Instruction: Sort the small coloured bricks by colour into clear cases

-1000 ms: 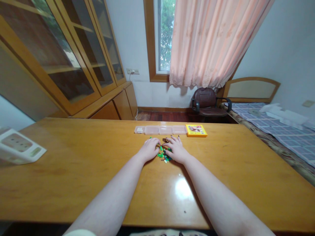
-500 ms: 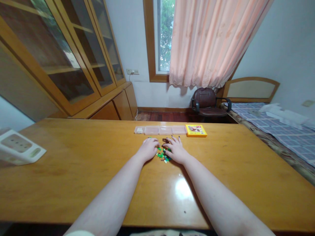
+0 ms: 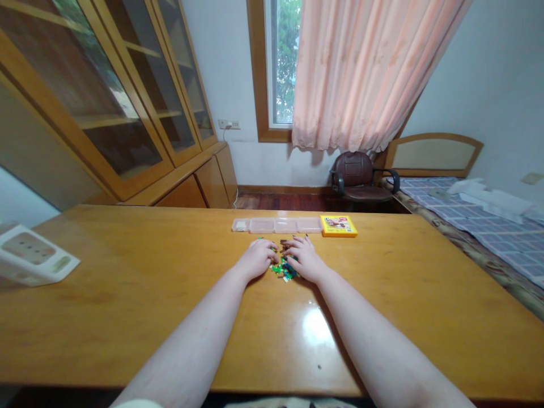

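Note:
A small heap of toy building bricks [image 3: 284,271], green, blue, white and brown, lies on the wooden table between both hands. On its left side, my left hand [image 3: 257,258] rests palm down with bent fingers apart, the tips at the edge of the heap. Opposite it, my right hand [image 3: 306,258] spreads its fingers over the right side, covering some pieces. Brown bricks [image 3: 283,243] show near its fingertips at the far end. Neither hand visibly grips a brick, though the undersides of the fingers are hidden.
Behind the heap stands a row of clear plastic compartments [image 3: 285,225], with a yellow box [image 3: 339,226] at its right end. A white plastic holder [image 3: 36,255] sits at the table's left. Beyond the table [image 3: 148,317] are a brown chair [image 3: 359,178] and a bed [image 3: 476,209].
My right hand has shifted slightly left, its fingers drawn closer together. The fingers of my left hand have moved a little over the bricks. Some pieces in the heap have shifted, with more blue showing.

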### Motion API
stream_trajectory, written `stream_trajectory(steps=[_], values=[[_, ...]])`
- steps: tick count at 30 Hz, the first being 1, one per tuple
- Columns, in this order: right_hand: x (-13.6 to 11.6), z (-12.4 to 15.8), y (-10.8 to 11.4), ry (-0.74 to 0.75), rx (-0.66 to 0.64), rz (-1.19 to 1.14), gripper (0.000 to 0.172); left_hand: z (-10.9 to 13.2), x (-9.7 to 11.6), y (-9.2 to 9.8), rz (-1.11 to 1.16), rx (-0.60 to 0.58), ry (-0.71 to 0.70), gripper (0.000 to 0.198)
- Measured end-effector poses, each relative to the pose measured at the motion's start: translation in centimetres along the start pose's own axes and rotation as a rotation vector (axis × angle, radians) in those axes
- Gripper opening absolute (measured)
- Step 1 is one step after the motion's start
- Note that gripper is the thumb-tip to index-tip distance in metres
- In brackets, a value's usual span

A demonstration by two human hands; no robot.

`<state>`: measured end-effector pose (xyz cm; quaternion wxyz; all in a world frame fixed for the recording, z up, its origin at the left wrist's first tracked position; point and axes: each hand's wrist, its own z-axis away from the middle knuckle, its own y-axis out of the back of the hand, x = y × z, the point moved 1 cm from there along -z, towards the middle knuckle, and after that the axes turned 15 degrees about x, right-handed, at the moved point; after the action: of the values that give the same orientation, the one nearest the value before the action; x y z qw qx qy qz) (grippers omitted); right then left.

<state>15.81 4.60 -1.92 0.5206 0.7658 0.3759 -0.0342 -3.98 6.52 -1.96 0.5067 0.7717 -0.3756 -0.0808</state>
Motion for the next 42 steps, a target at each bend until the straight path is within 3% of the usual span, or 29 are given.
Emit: stream_trajectory(steps=[9,17,23,31,38,42], values=[[0.4,0.1,-0.6,0.005,0.006,0.006,0.023,-0.1,-0.1,0.1,-0.029,0.07,0.08,0.032],[0.3,-0.2,-0.2,-0.011,0.109,0.03,0.023,-0.1,-0.1,0.2,0.006,0.055,0.014,0.027],[0.5,0.0,-0.5,0.069,0.018,-0.024,0.021,0.1,-0.3,-0.4,-0.036,0.031,0.013,0.034],[1.0,-0.3,-0.2,-0.095,0.14,0.06,0.024,0.1,-0.2,-0.3,0.037,0.064,0.012,0.037],[0.8,-0.1,-0.2,0.098,0.038,-0.103,0.022,-0.1,0.4,-0.2,0.092,-0.015,-0.122,0.032],[0.9,-0.3,-0.1,-0.003,0.067,-0.024,0.024,-0.2,0.0,-0.1,0.026,0.023,-0.041,0.03]])
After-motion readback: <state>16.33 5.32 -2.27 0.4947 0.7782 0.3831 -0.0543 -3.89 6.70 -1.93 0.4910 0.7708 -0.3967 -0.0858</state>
